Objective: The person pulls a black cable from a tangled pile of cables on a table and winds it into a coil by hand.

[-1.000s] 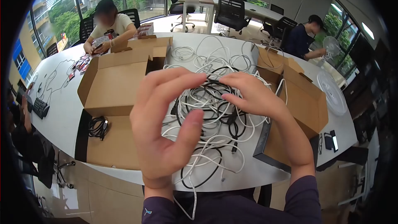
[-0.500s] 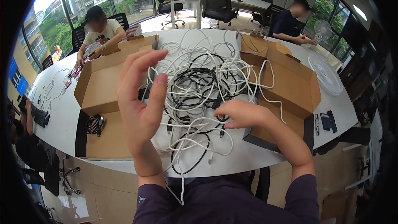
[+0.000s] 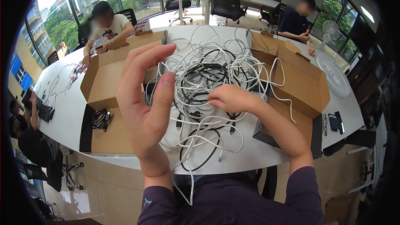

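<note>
My left hand (image 3: 146, 96) is raised over the left side of the tangle, fingers curved and thumb apart, holding nothing. My right hand (image 3: 231, 98) reaches into the middle of the pile from the right. Its fingertips are drawn together at the black cables (image 3: 204, 77), and what lies between them is hidden. White cables (image 3: 246, 68) loop around and over the black ones. Below my right hand, a black connector (image 3: 232, 129) and a clear network plug (image 3: 220, 158) lie on the table. One white cable end hangs over the table's front edge.
An open cardboard box (image 3: 110, 141) on the left holds a coiled black cable (image 3: 101, 119). Another open box (image 3: 287, 129) stands right. Beyond it are a clear plastic spool (image 3: 333, 75) and glasses (image 3: 325, 125). Two people sit across the white table (image 3: 62, 121); another is at far left.
My right hand has moved up and slightly right, deeper into the pile, and its fingertips have come closer together. My left hand stays raised. The whole view has shifted slightly.
</note>
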### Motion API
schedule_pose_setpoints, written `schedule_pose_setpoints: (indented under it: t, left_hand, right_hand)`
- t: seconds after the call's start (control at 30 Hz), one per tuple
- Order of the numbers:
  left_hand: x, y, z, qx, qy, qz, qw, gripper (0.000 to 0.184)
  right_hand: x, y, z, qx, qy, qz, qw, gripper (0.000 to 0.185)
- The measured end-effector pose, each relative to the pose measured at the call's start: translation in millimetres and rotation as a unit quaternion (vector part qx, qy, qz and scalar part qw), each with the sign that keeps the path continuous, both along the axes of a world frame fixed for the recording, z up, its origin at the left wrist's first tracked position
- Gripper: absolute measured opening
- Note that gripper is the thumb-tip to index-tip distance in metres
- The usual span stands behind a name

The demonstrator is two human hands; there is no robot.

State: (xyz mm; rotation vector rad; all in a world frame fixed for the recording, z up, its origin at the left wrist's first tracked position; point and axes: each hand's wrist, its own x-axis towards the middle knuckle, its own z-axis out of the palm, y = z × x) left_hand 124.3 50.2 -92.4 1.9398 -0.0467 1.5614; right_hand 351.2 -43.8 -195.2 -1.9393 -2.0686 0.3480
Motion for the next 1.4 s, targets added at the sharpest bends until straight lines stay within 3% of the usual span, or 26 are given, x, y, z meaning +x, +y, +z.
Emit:
schedule_pose_setpoints:
  t: [0.07, 0.17, 0.33, 0.43, 0.57, 0.73, 0.83, 1.0, 1.1, 1.4]
  left_hand:
    - [-2, 0, 1, -0.017, -0.003, -0.001, 1.000, 0.028]
    - [-4, 5, 1, -0.005, -0.023, -0.007, 1.000, 0.029]
    - [1, 16, 0, -0.032, -0.024, 0.009, 0.999, 0.030]
    - [3, 24, -1, -0.034, -0.017, 0.017, 0.999, 0.031]
    - [3, 25, -1, -0.057, -0.019, 0.017, 0.998, 0.033]
    - [-3, 30, -1, -0.071, -0.037, 0.032, 0.996, 0.033]
    - [-5, 32, 0, -0.056, -0.034, 0.037, 0.997, 0.032]
    - [0, 29, -2, -0.048, -0.034, 0.005, 0.998, 0.030]
    - [-1, 26, 1, -0.036, -0.013, 0.001, 0.999, 0.030]
    - [27, 45, -5, -0.011, 0.048, 0.020, 0.999, 0.025]
  right_hand:
    - [9, 12, -6, 0.012, -0.080, -0.030, 0.996, 0.017]
    - [19, 27, -14, -0.013, -0.093, -0.002, 0.996, 0.020]
    - [22, 50, -35, -0.033, -0.088, 0.070, 0.993, 0.040]
    - [11, 60, -38, -0.151, -0.086, 0.066, 0.983, 0.039]
    - [6, 74, -32, -0.182, -0.139, 0.031, 0.973, 0.034]
    - [13, 68, -1, -0.083, -0.123, 0.004, 0.989, 0.029]
    - [18, 60, 22, -0.019, -0.073, -0.011, 0.997, 0.026]
    - [35, 57, 41, 0.024, 0.144, -0.110, 0.983, 0.027]
    - [40, 59, 49, 0.147, 0.334, -0.147, 0.919, 0.025]
    - [48, 61, 131, 0.426, 0.507, -0.055, 0.747, 0.028]
